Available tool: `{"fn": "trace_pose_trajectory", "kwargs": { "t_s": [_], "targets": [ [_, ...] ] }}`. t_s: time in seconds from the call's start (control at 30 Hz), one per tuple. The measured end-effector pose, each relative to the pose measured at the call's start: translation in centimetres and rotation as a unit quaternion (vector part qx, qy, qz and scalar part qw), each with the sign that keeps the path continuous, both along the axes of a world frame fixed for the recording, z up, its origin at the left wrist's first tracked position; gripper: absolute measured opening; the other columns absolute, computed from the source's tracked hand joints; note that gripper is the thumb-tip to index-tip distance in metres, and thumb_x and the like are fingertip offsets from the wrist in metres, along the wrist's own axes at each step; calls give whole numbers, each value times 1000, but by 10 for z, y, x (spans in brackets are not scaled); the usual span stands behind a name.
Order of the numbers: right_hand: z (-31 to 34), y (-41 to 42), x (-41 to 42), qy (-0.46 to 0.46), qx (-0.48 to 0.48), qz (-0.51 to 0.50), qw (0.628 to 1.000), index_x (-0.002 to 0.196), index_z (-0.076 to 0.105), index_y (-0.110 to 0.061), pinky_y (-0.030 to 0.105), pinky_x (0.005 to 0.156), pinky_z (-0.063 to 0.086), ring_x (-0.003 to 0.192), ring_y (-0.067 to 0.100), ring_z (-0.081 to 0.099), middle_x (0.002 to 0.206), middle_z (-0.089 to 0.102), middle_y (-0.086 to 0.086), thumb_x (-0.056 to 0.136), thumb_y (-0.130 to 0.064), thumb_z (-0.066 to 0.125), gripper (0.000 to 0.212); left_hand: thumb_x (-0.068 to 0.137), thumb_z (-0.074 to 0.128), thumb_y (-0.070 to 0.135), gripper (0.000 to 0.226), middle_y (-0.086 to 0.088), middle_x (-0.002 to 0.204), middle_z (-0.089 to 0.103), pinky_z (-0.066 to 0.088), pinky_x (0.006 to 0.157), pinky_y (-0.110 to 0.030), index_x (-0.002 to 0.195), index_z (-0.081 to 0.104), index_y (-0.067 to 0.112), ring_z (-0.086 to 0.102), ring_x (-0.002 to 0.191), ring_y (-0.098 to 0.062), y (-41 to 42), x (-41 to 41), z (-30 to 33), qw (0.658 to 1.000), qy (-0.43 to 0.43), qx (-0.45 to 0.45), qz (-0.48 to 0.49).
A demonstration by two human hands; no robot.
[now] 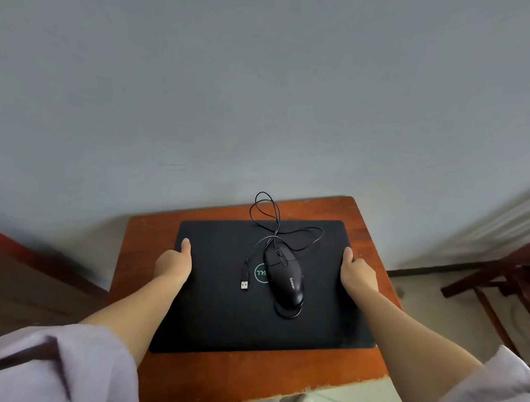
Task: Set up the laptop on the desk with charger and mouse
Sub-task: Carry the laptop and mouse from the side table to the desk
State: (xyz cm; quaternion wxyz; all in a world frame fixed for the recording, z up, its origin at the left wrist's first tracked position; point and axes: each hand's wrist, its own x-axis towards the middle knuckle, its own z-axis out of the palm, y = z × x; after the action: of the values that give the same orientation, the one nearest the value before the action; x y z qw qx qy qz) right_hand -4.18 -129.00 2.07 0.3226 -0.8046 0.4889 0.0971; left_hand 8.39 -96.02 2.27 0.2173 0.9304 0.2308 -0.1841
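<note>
Nearest to us, two pale lilac fabric sleeves (68,365) occupy the near corners, pushed up to leave both forearms bare. We record a small reddish-brown wooden desk (366,235) standing against a plain grey wall (263,79), with chipped veneer along its near edge. We note a closed matte black laptop (216,314) lying flat on the desk and covering most of its top, a round teal logo at the middle of its lid. We find the left hand (173,265) gripping the left edge of the laptop, thumb laid on the lid and fingers wrapped under, out of sight. We find the right hand (357,273) gripping the right edge in the same fashion, thumb on top. We observe a glossy black wired computer mouse (284,276) resting on the lid just right of the logo, partly covering it. We note its thin black cable (266,210) looping toward the far edge of the laptop and over the desk, and its silver USB plug (244,284) lying loose on the lid left of the logo. We see dark wooden furniture legs (497,284) on the floor at the far right.
</note>
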Motion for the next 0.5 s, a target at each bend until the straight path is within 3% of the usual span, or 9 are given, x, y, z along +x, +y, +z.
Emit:
{"fn": "trace_pose_trajectory", "kwargs": {
  "t_s": [0.13, 0.3, 0.4, 0.5],
  "targets": [
    [10, -17, -36, -21, -16, -54, 998, 126, 50, -1, 38, 87, 43, 108, 36, 55, 121, 58, 20, 97, -45, 19, 61, 94, 24, 56, 73, -23, 105, 65, 48, 78, -40, 98, 61, -7, 61, 97, -39, -43, 15, 13, 996, -28, -18, -87],
    [16, -50, -110, -74, -9, -196, 978, 117, 53, -1, 36, 81, 38, 104, 34, 54, 119, 59, 19, 94, -52, 19, 65, 94, 25, 55, 72, -23, 109, 64, 47, 79, -40, 104, 60, -7, 60, 100, -39, -126, 11, 22, 976, -34, -38, -211],
    [20, -67, -171, -92, -19, -274, 957, 113, 55, -3, 33, 77, 36, 87, 27, 50, 114, 60, 17, 93, -52, 21, 63, 94, 24, 55, 71, -19, 96, 63, 43, 70, -37, 100, 60, -6, 58, 86, -35, -187, -13, 26, 958, -25, -43, -281],
    [22, -83, -244, -94, -38, -351, 931, 113, 56, -2, 32, 77, 35, 91, 29, 51, 115, 60, 17, 93, -51, 22, 63, 94, 24, 56, 70, -15, 91, 61, 45, 68, -37, 102, 59, -4, 53, 73, -30, -250, -55, 28, 936, -8, -55, -347]
  ]
}}
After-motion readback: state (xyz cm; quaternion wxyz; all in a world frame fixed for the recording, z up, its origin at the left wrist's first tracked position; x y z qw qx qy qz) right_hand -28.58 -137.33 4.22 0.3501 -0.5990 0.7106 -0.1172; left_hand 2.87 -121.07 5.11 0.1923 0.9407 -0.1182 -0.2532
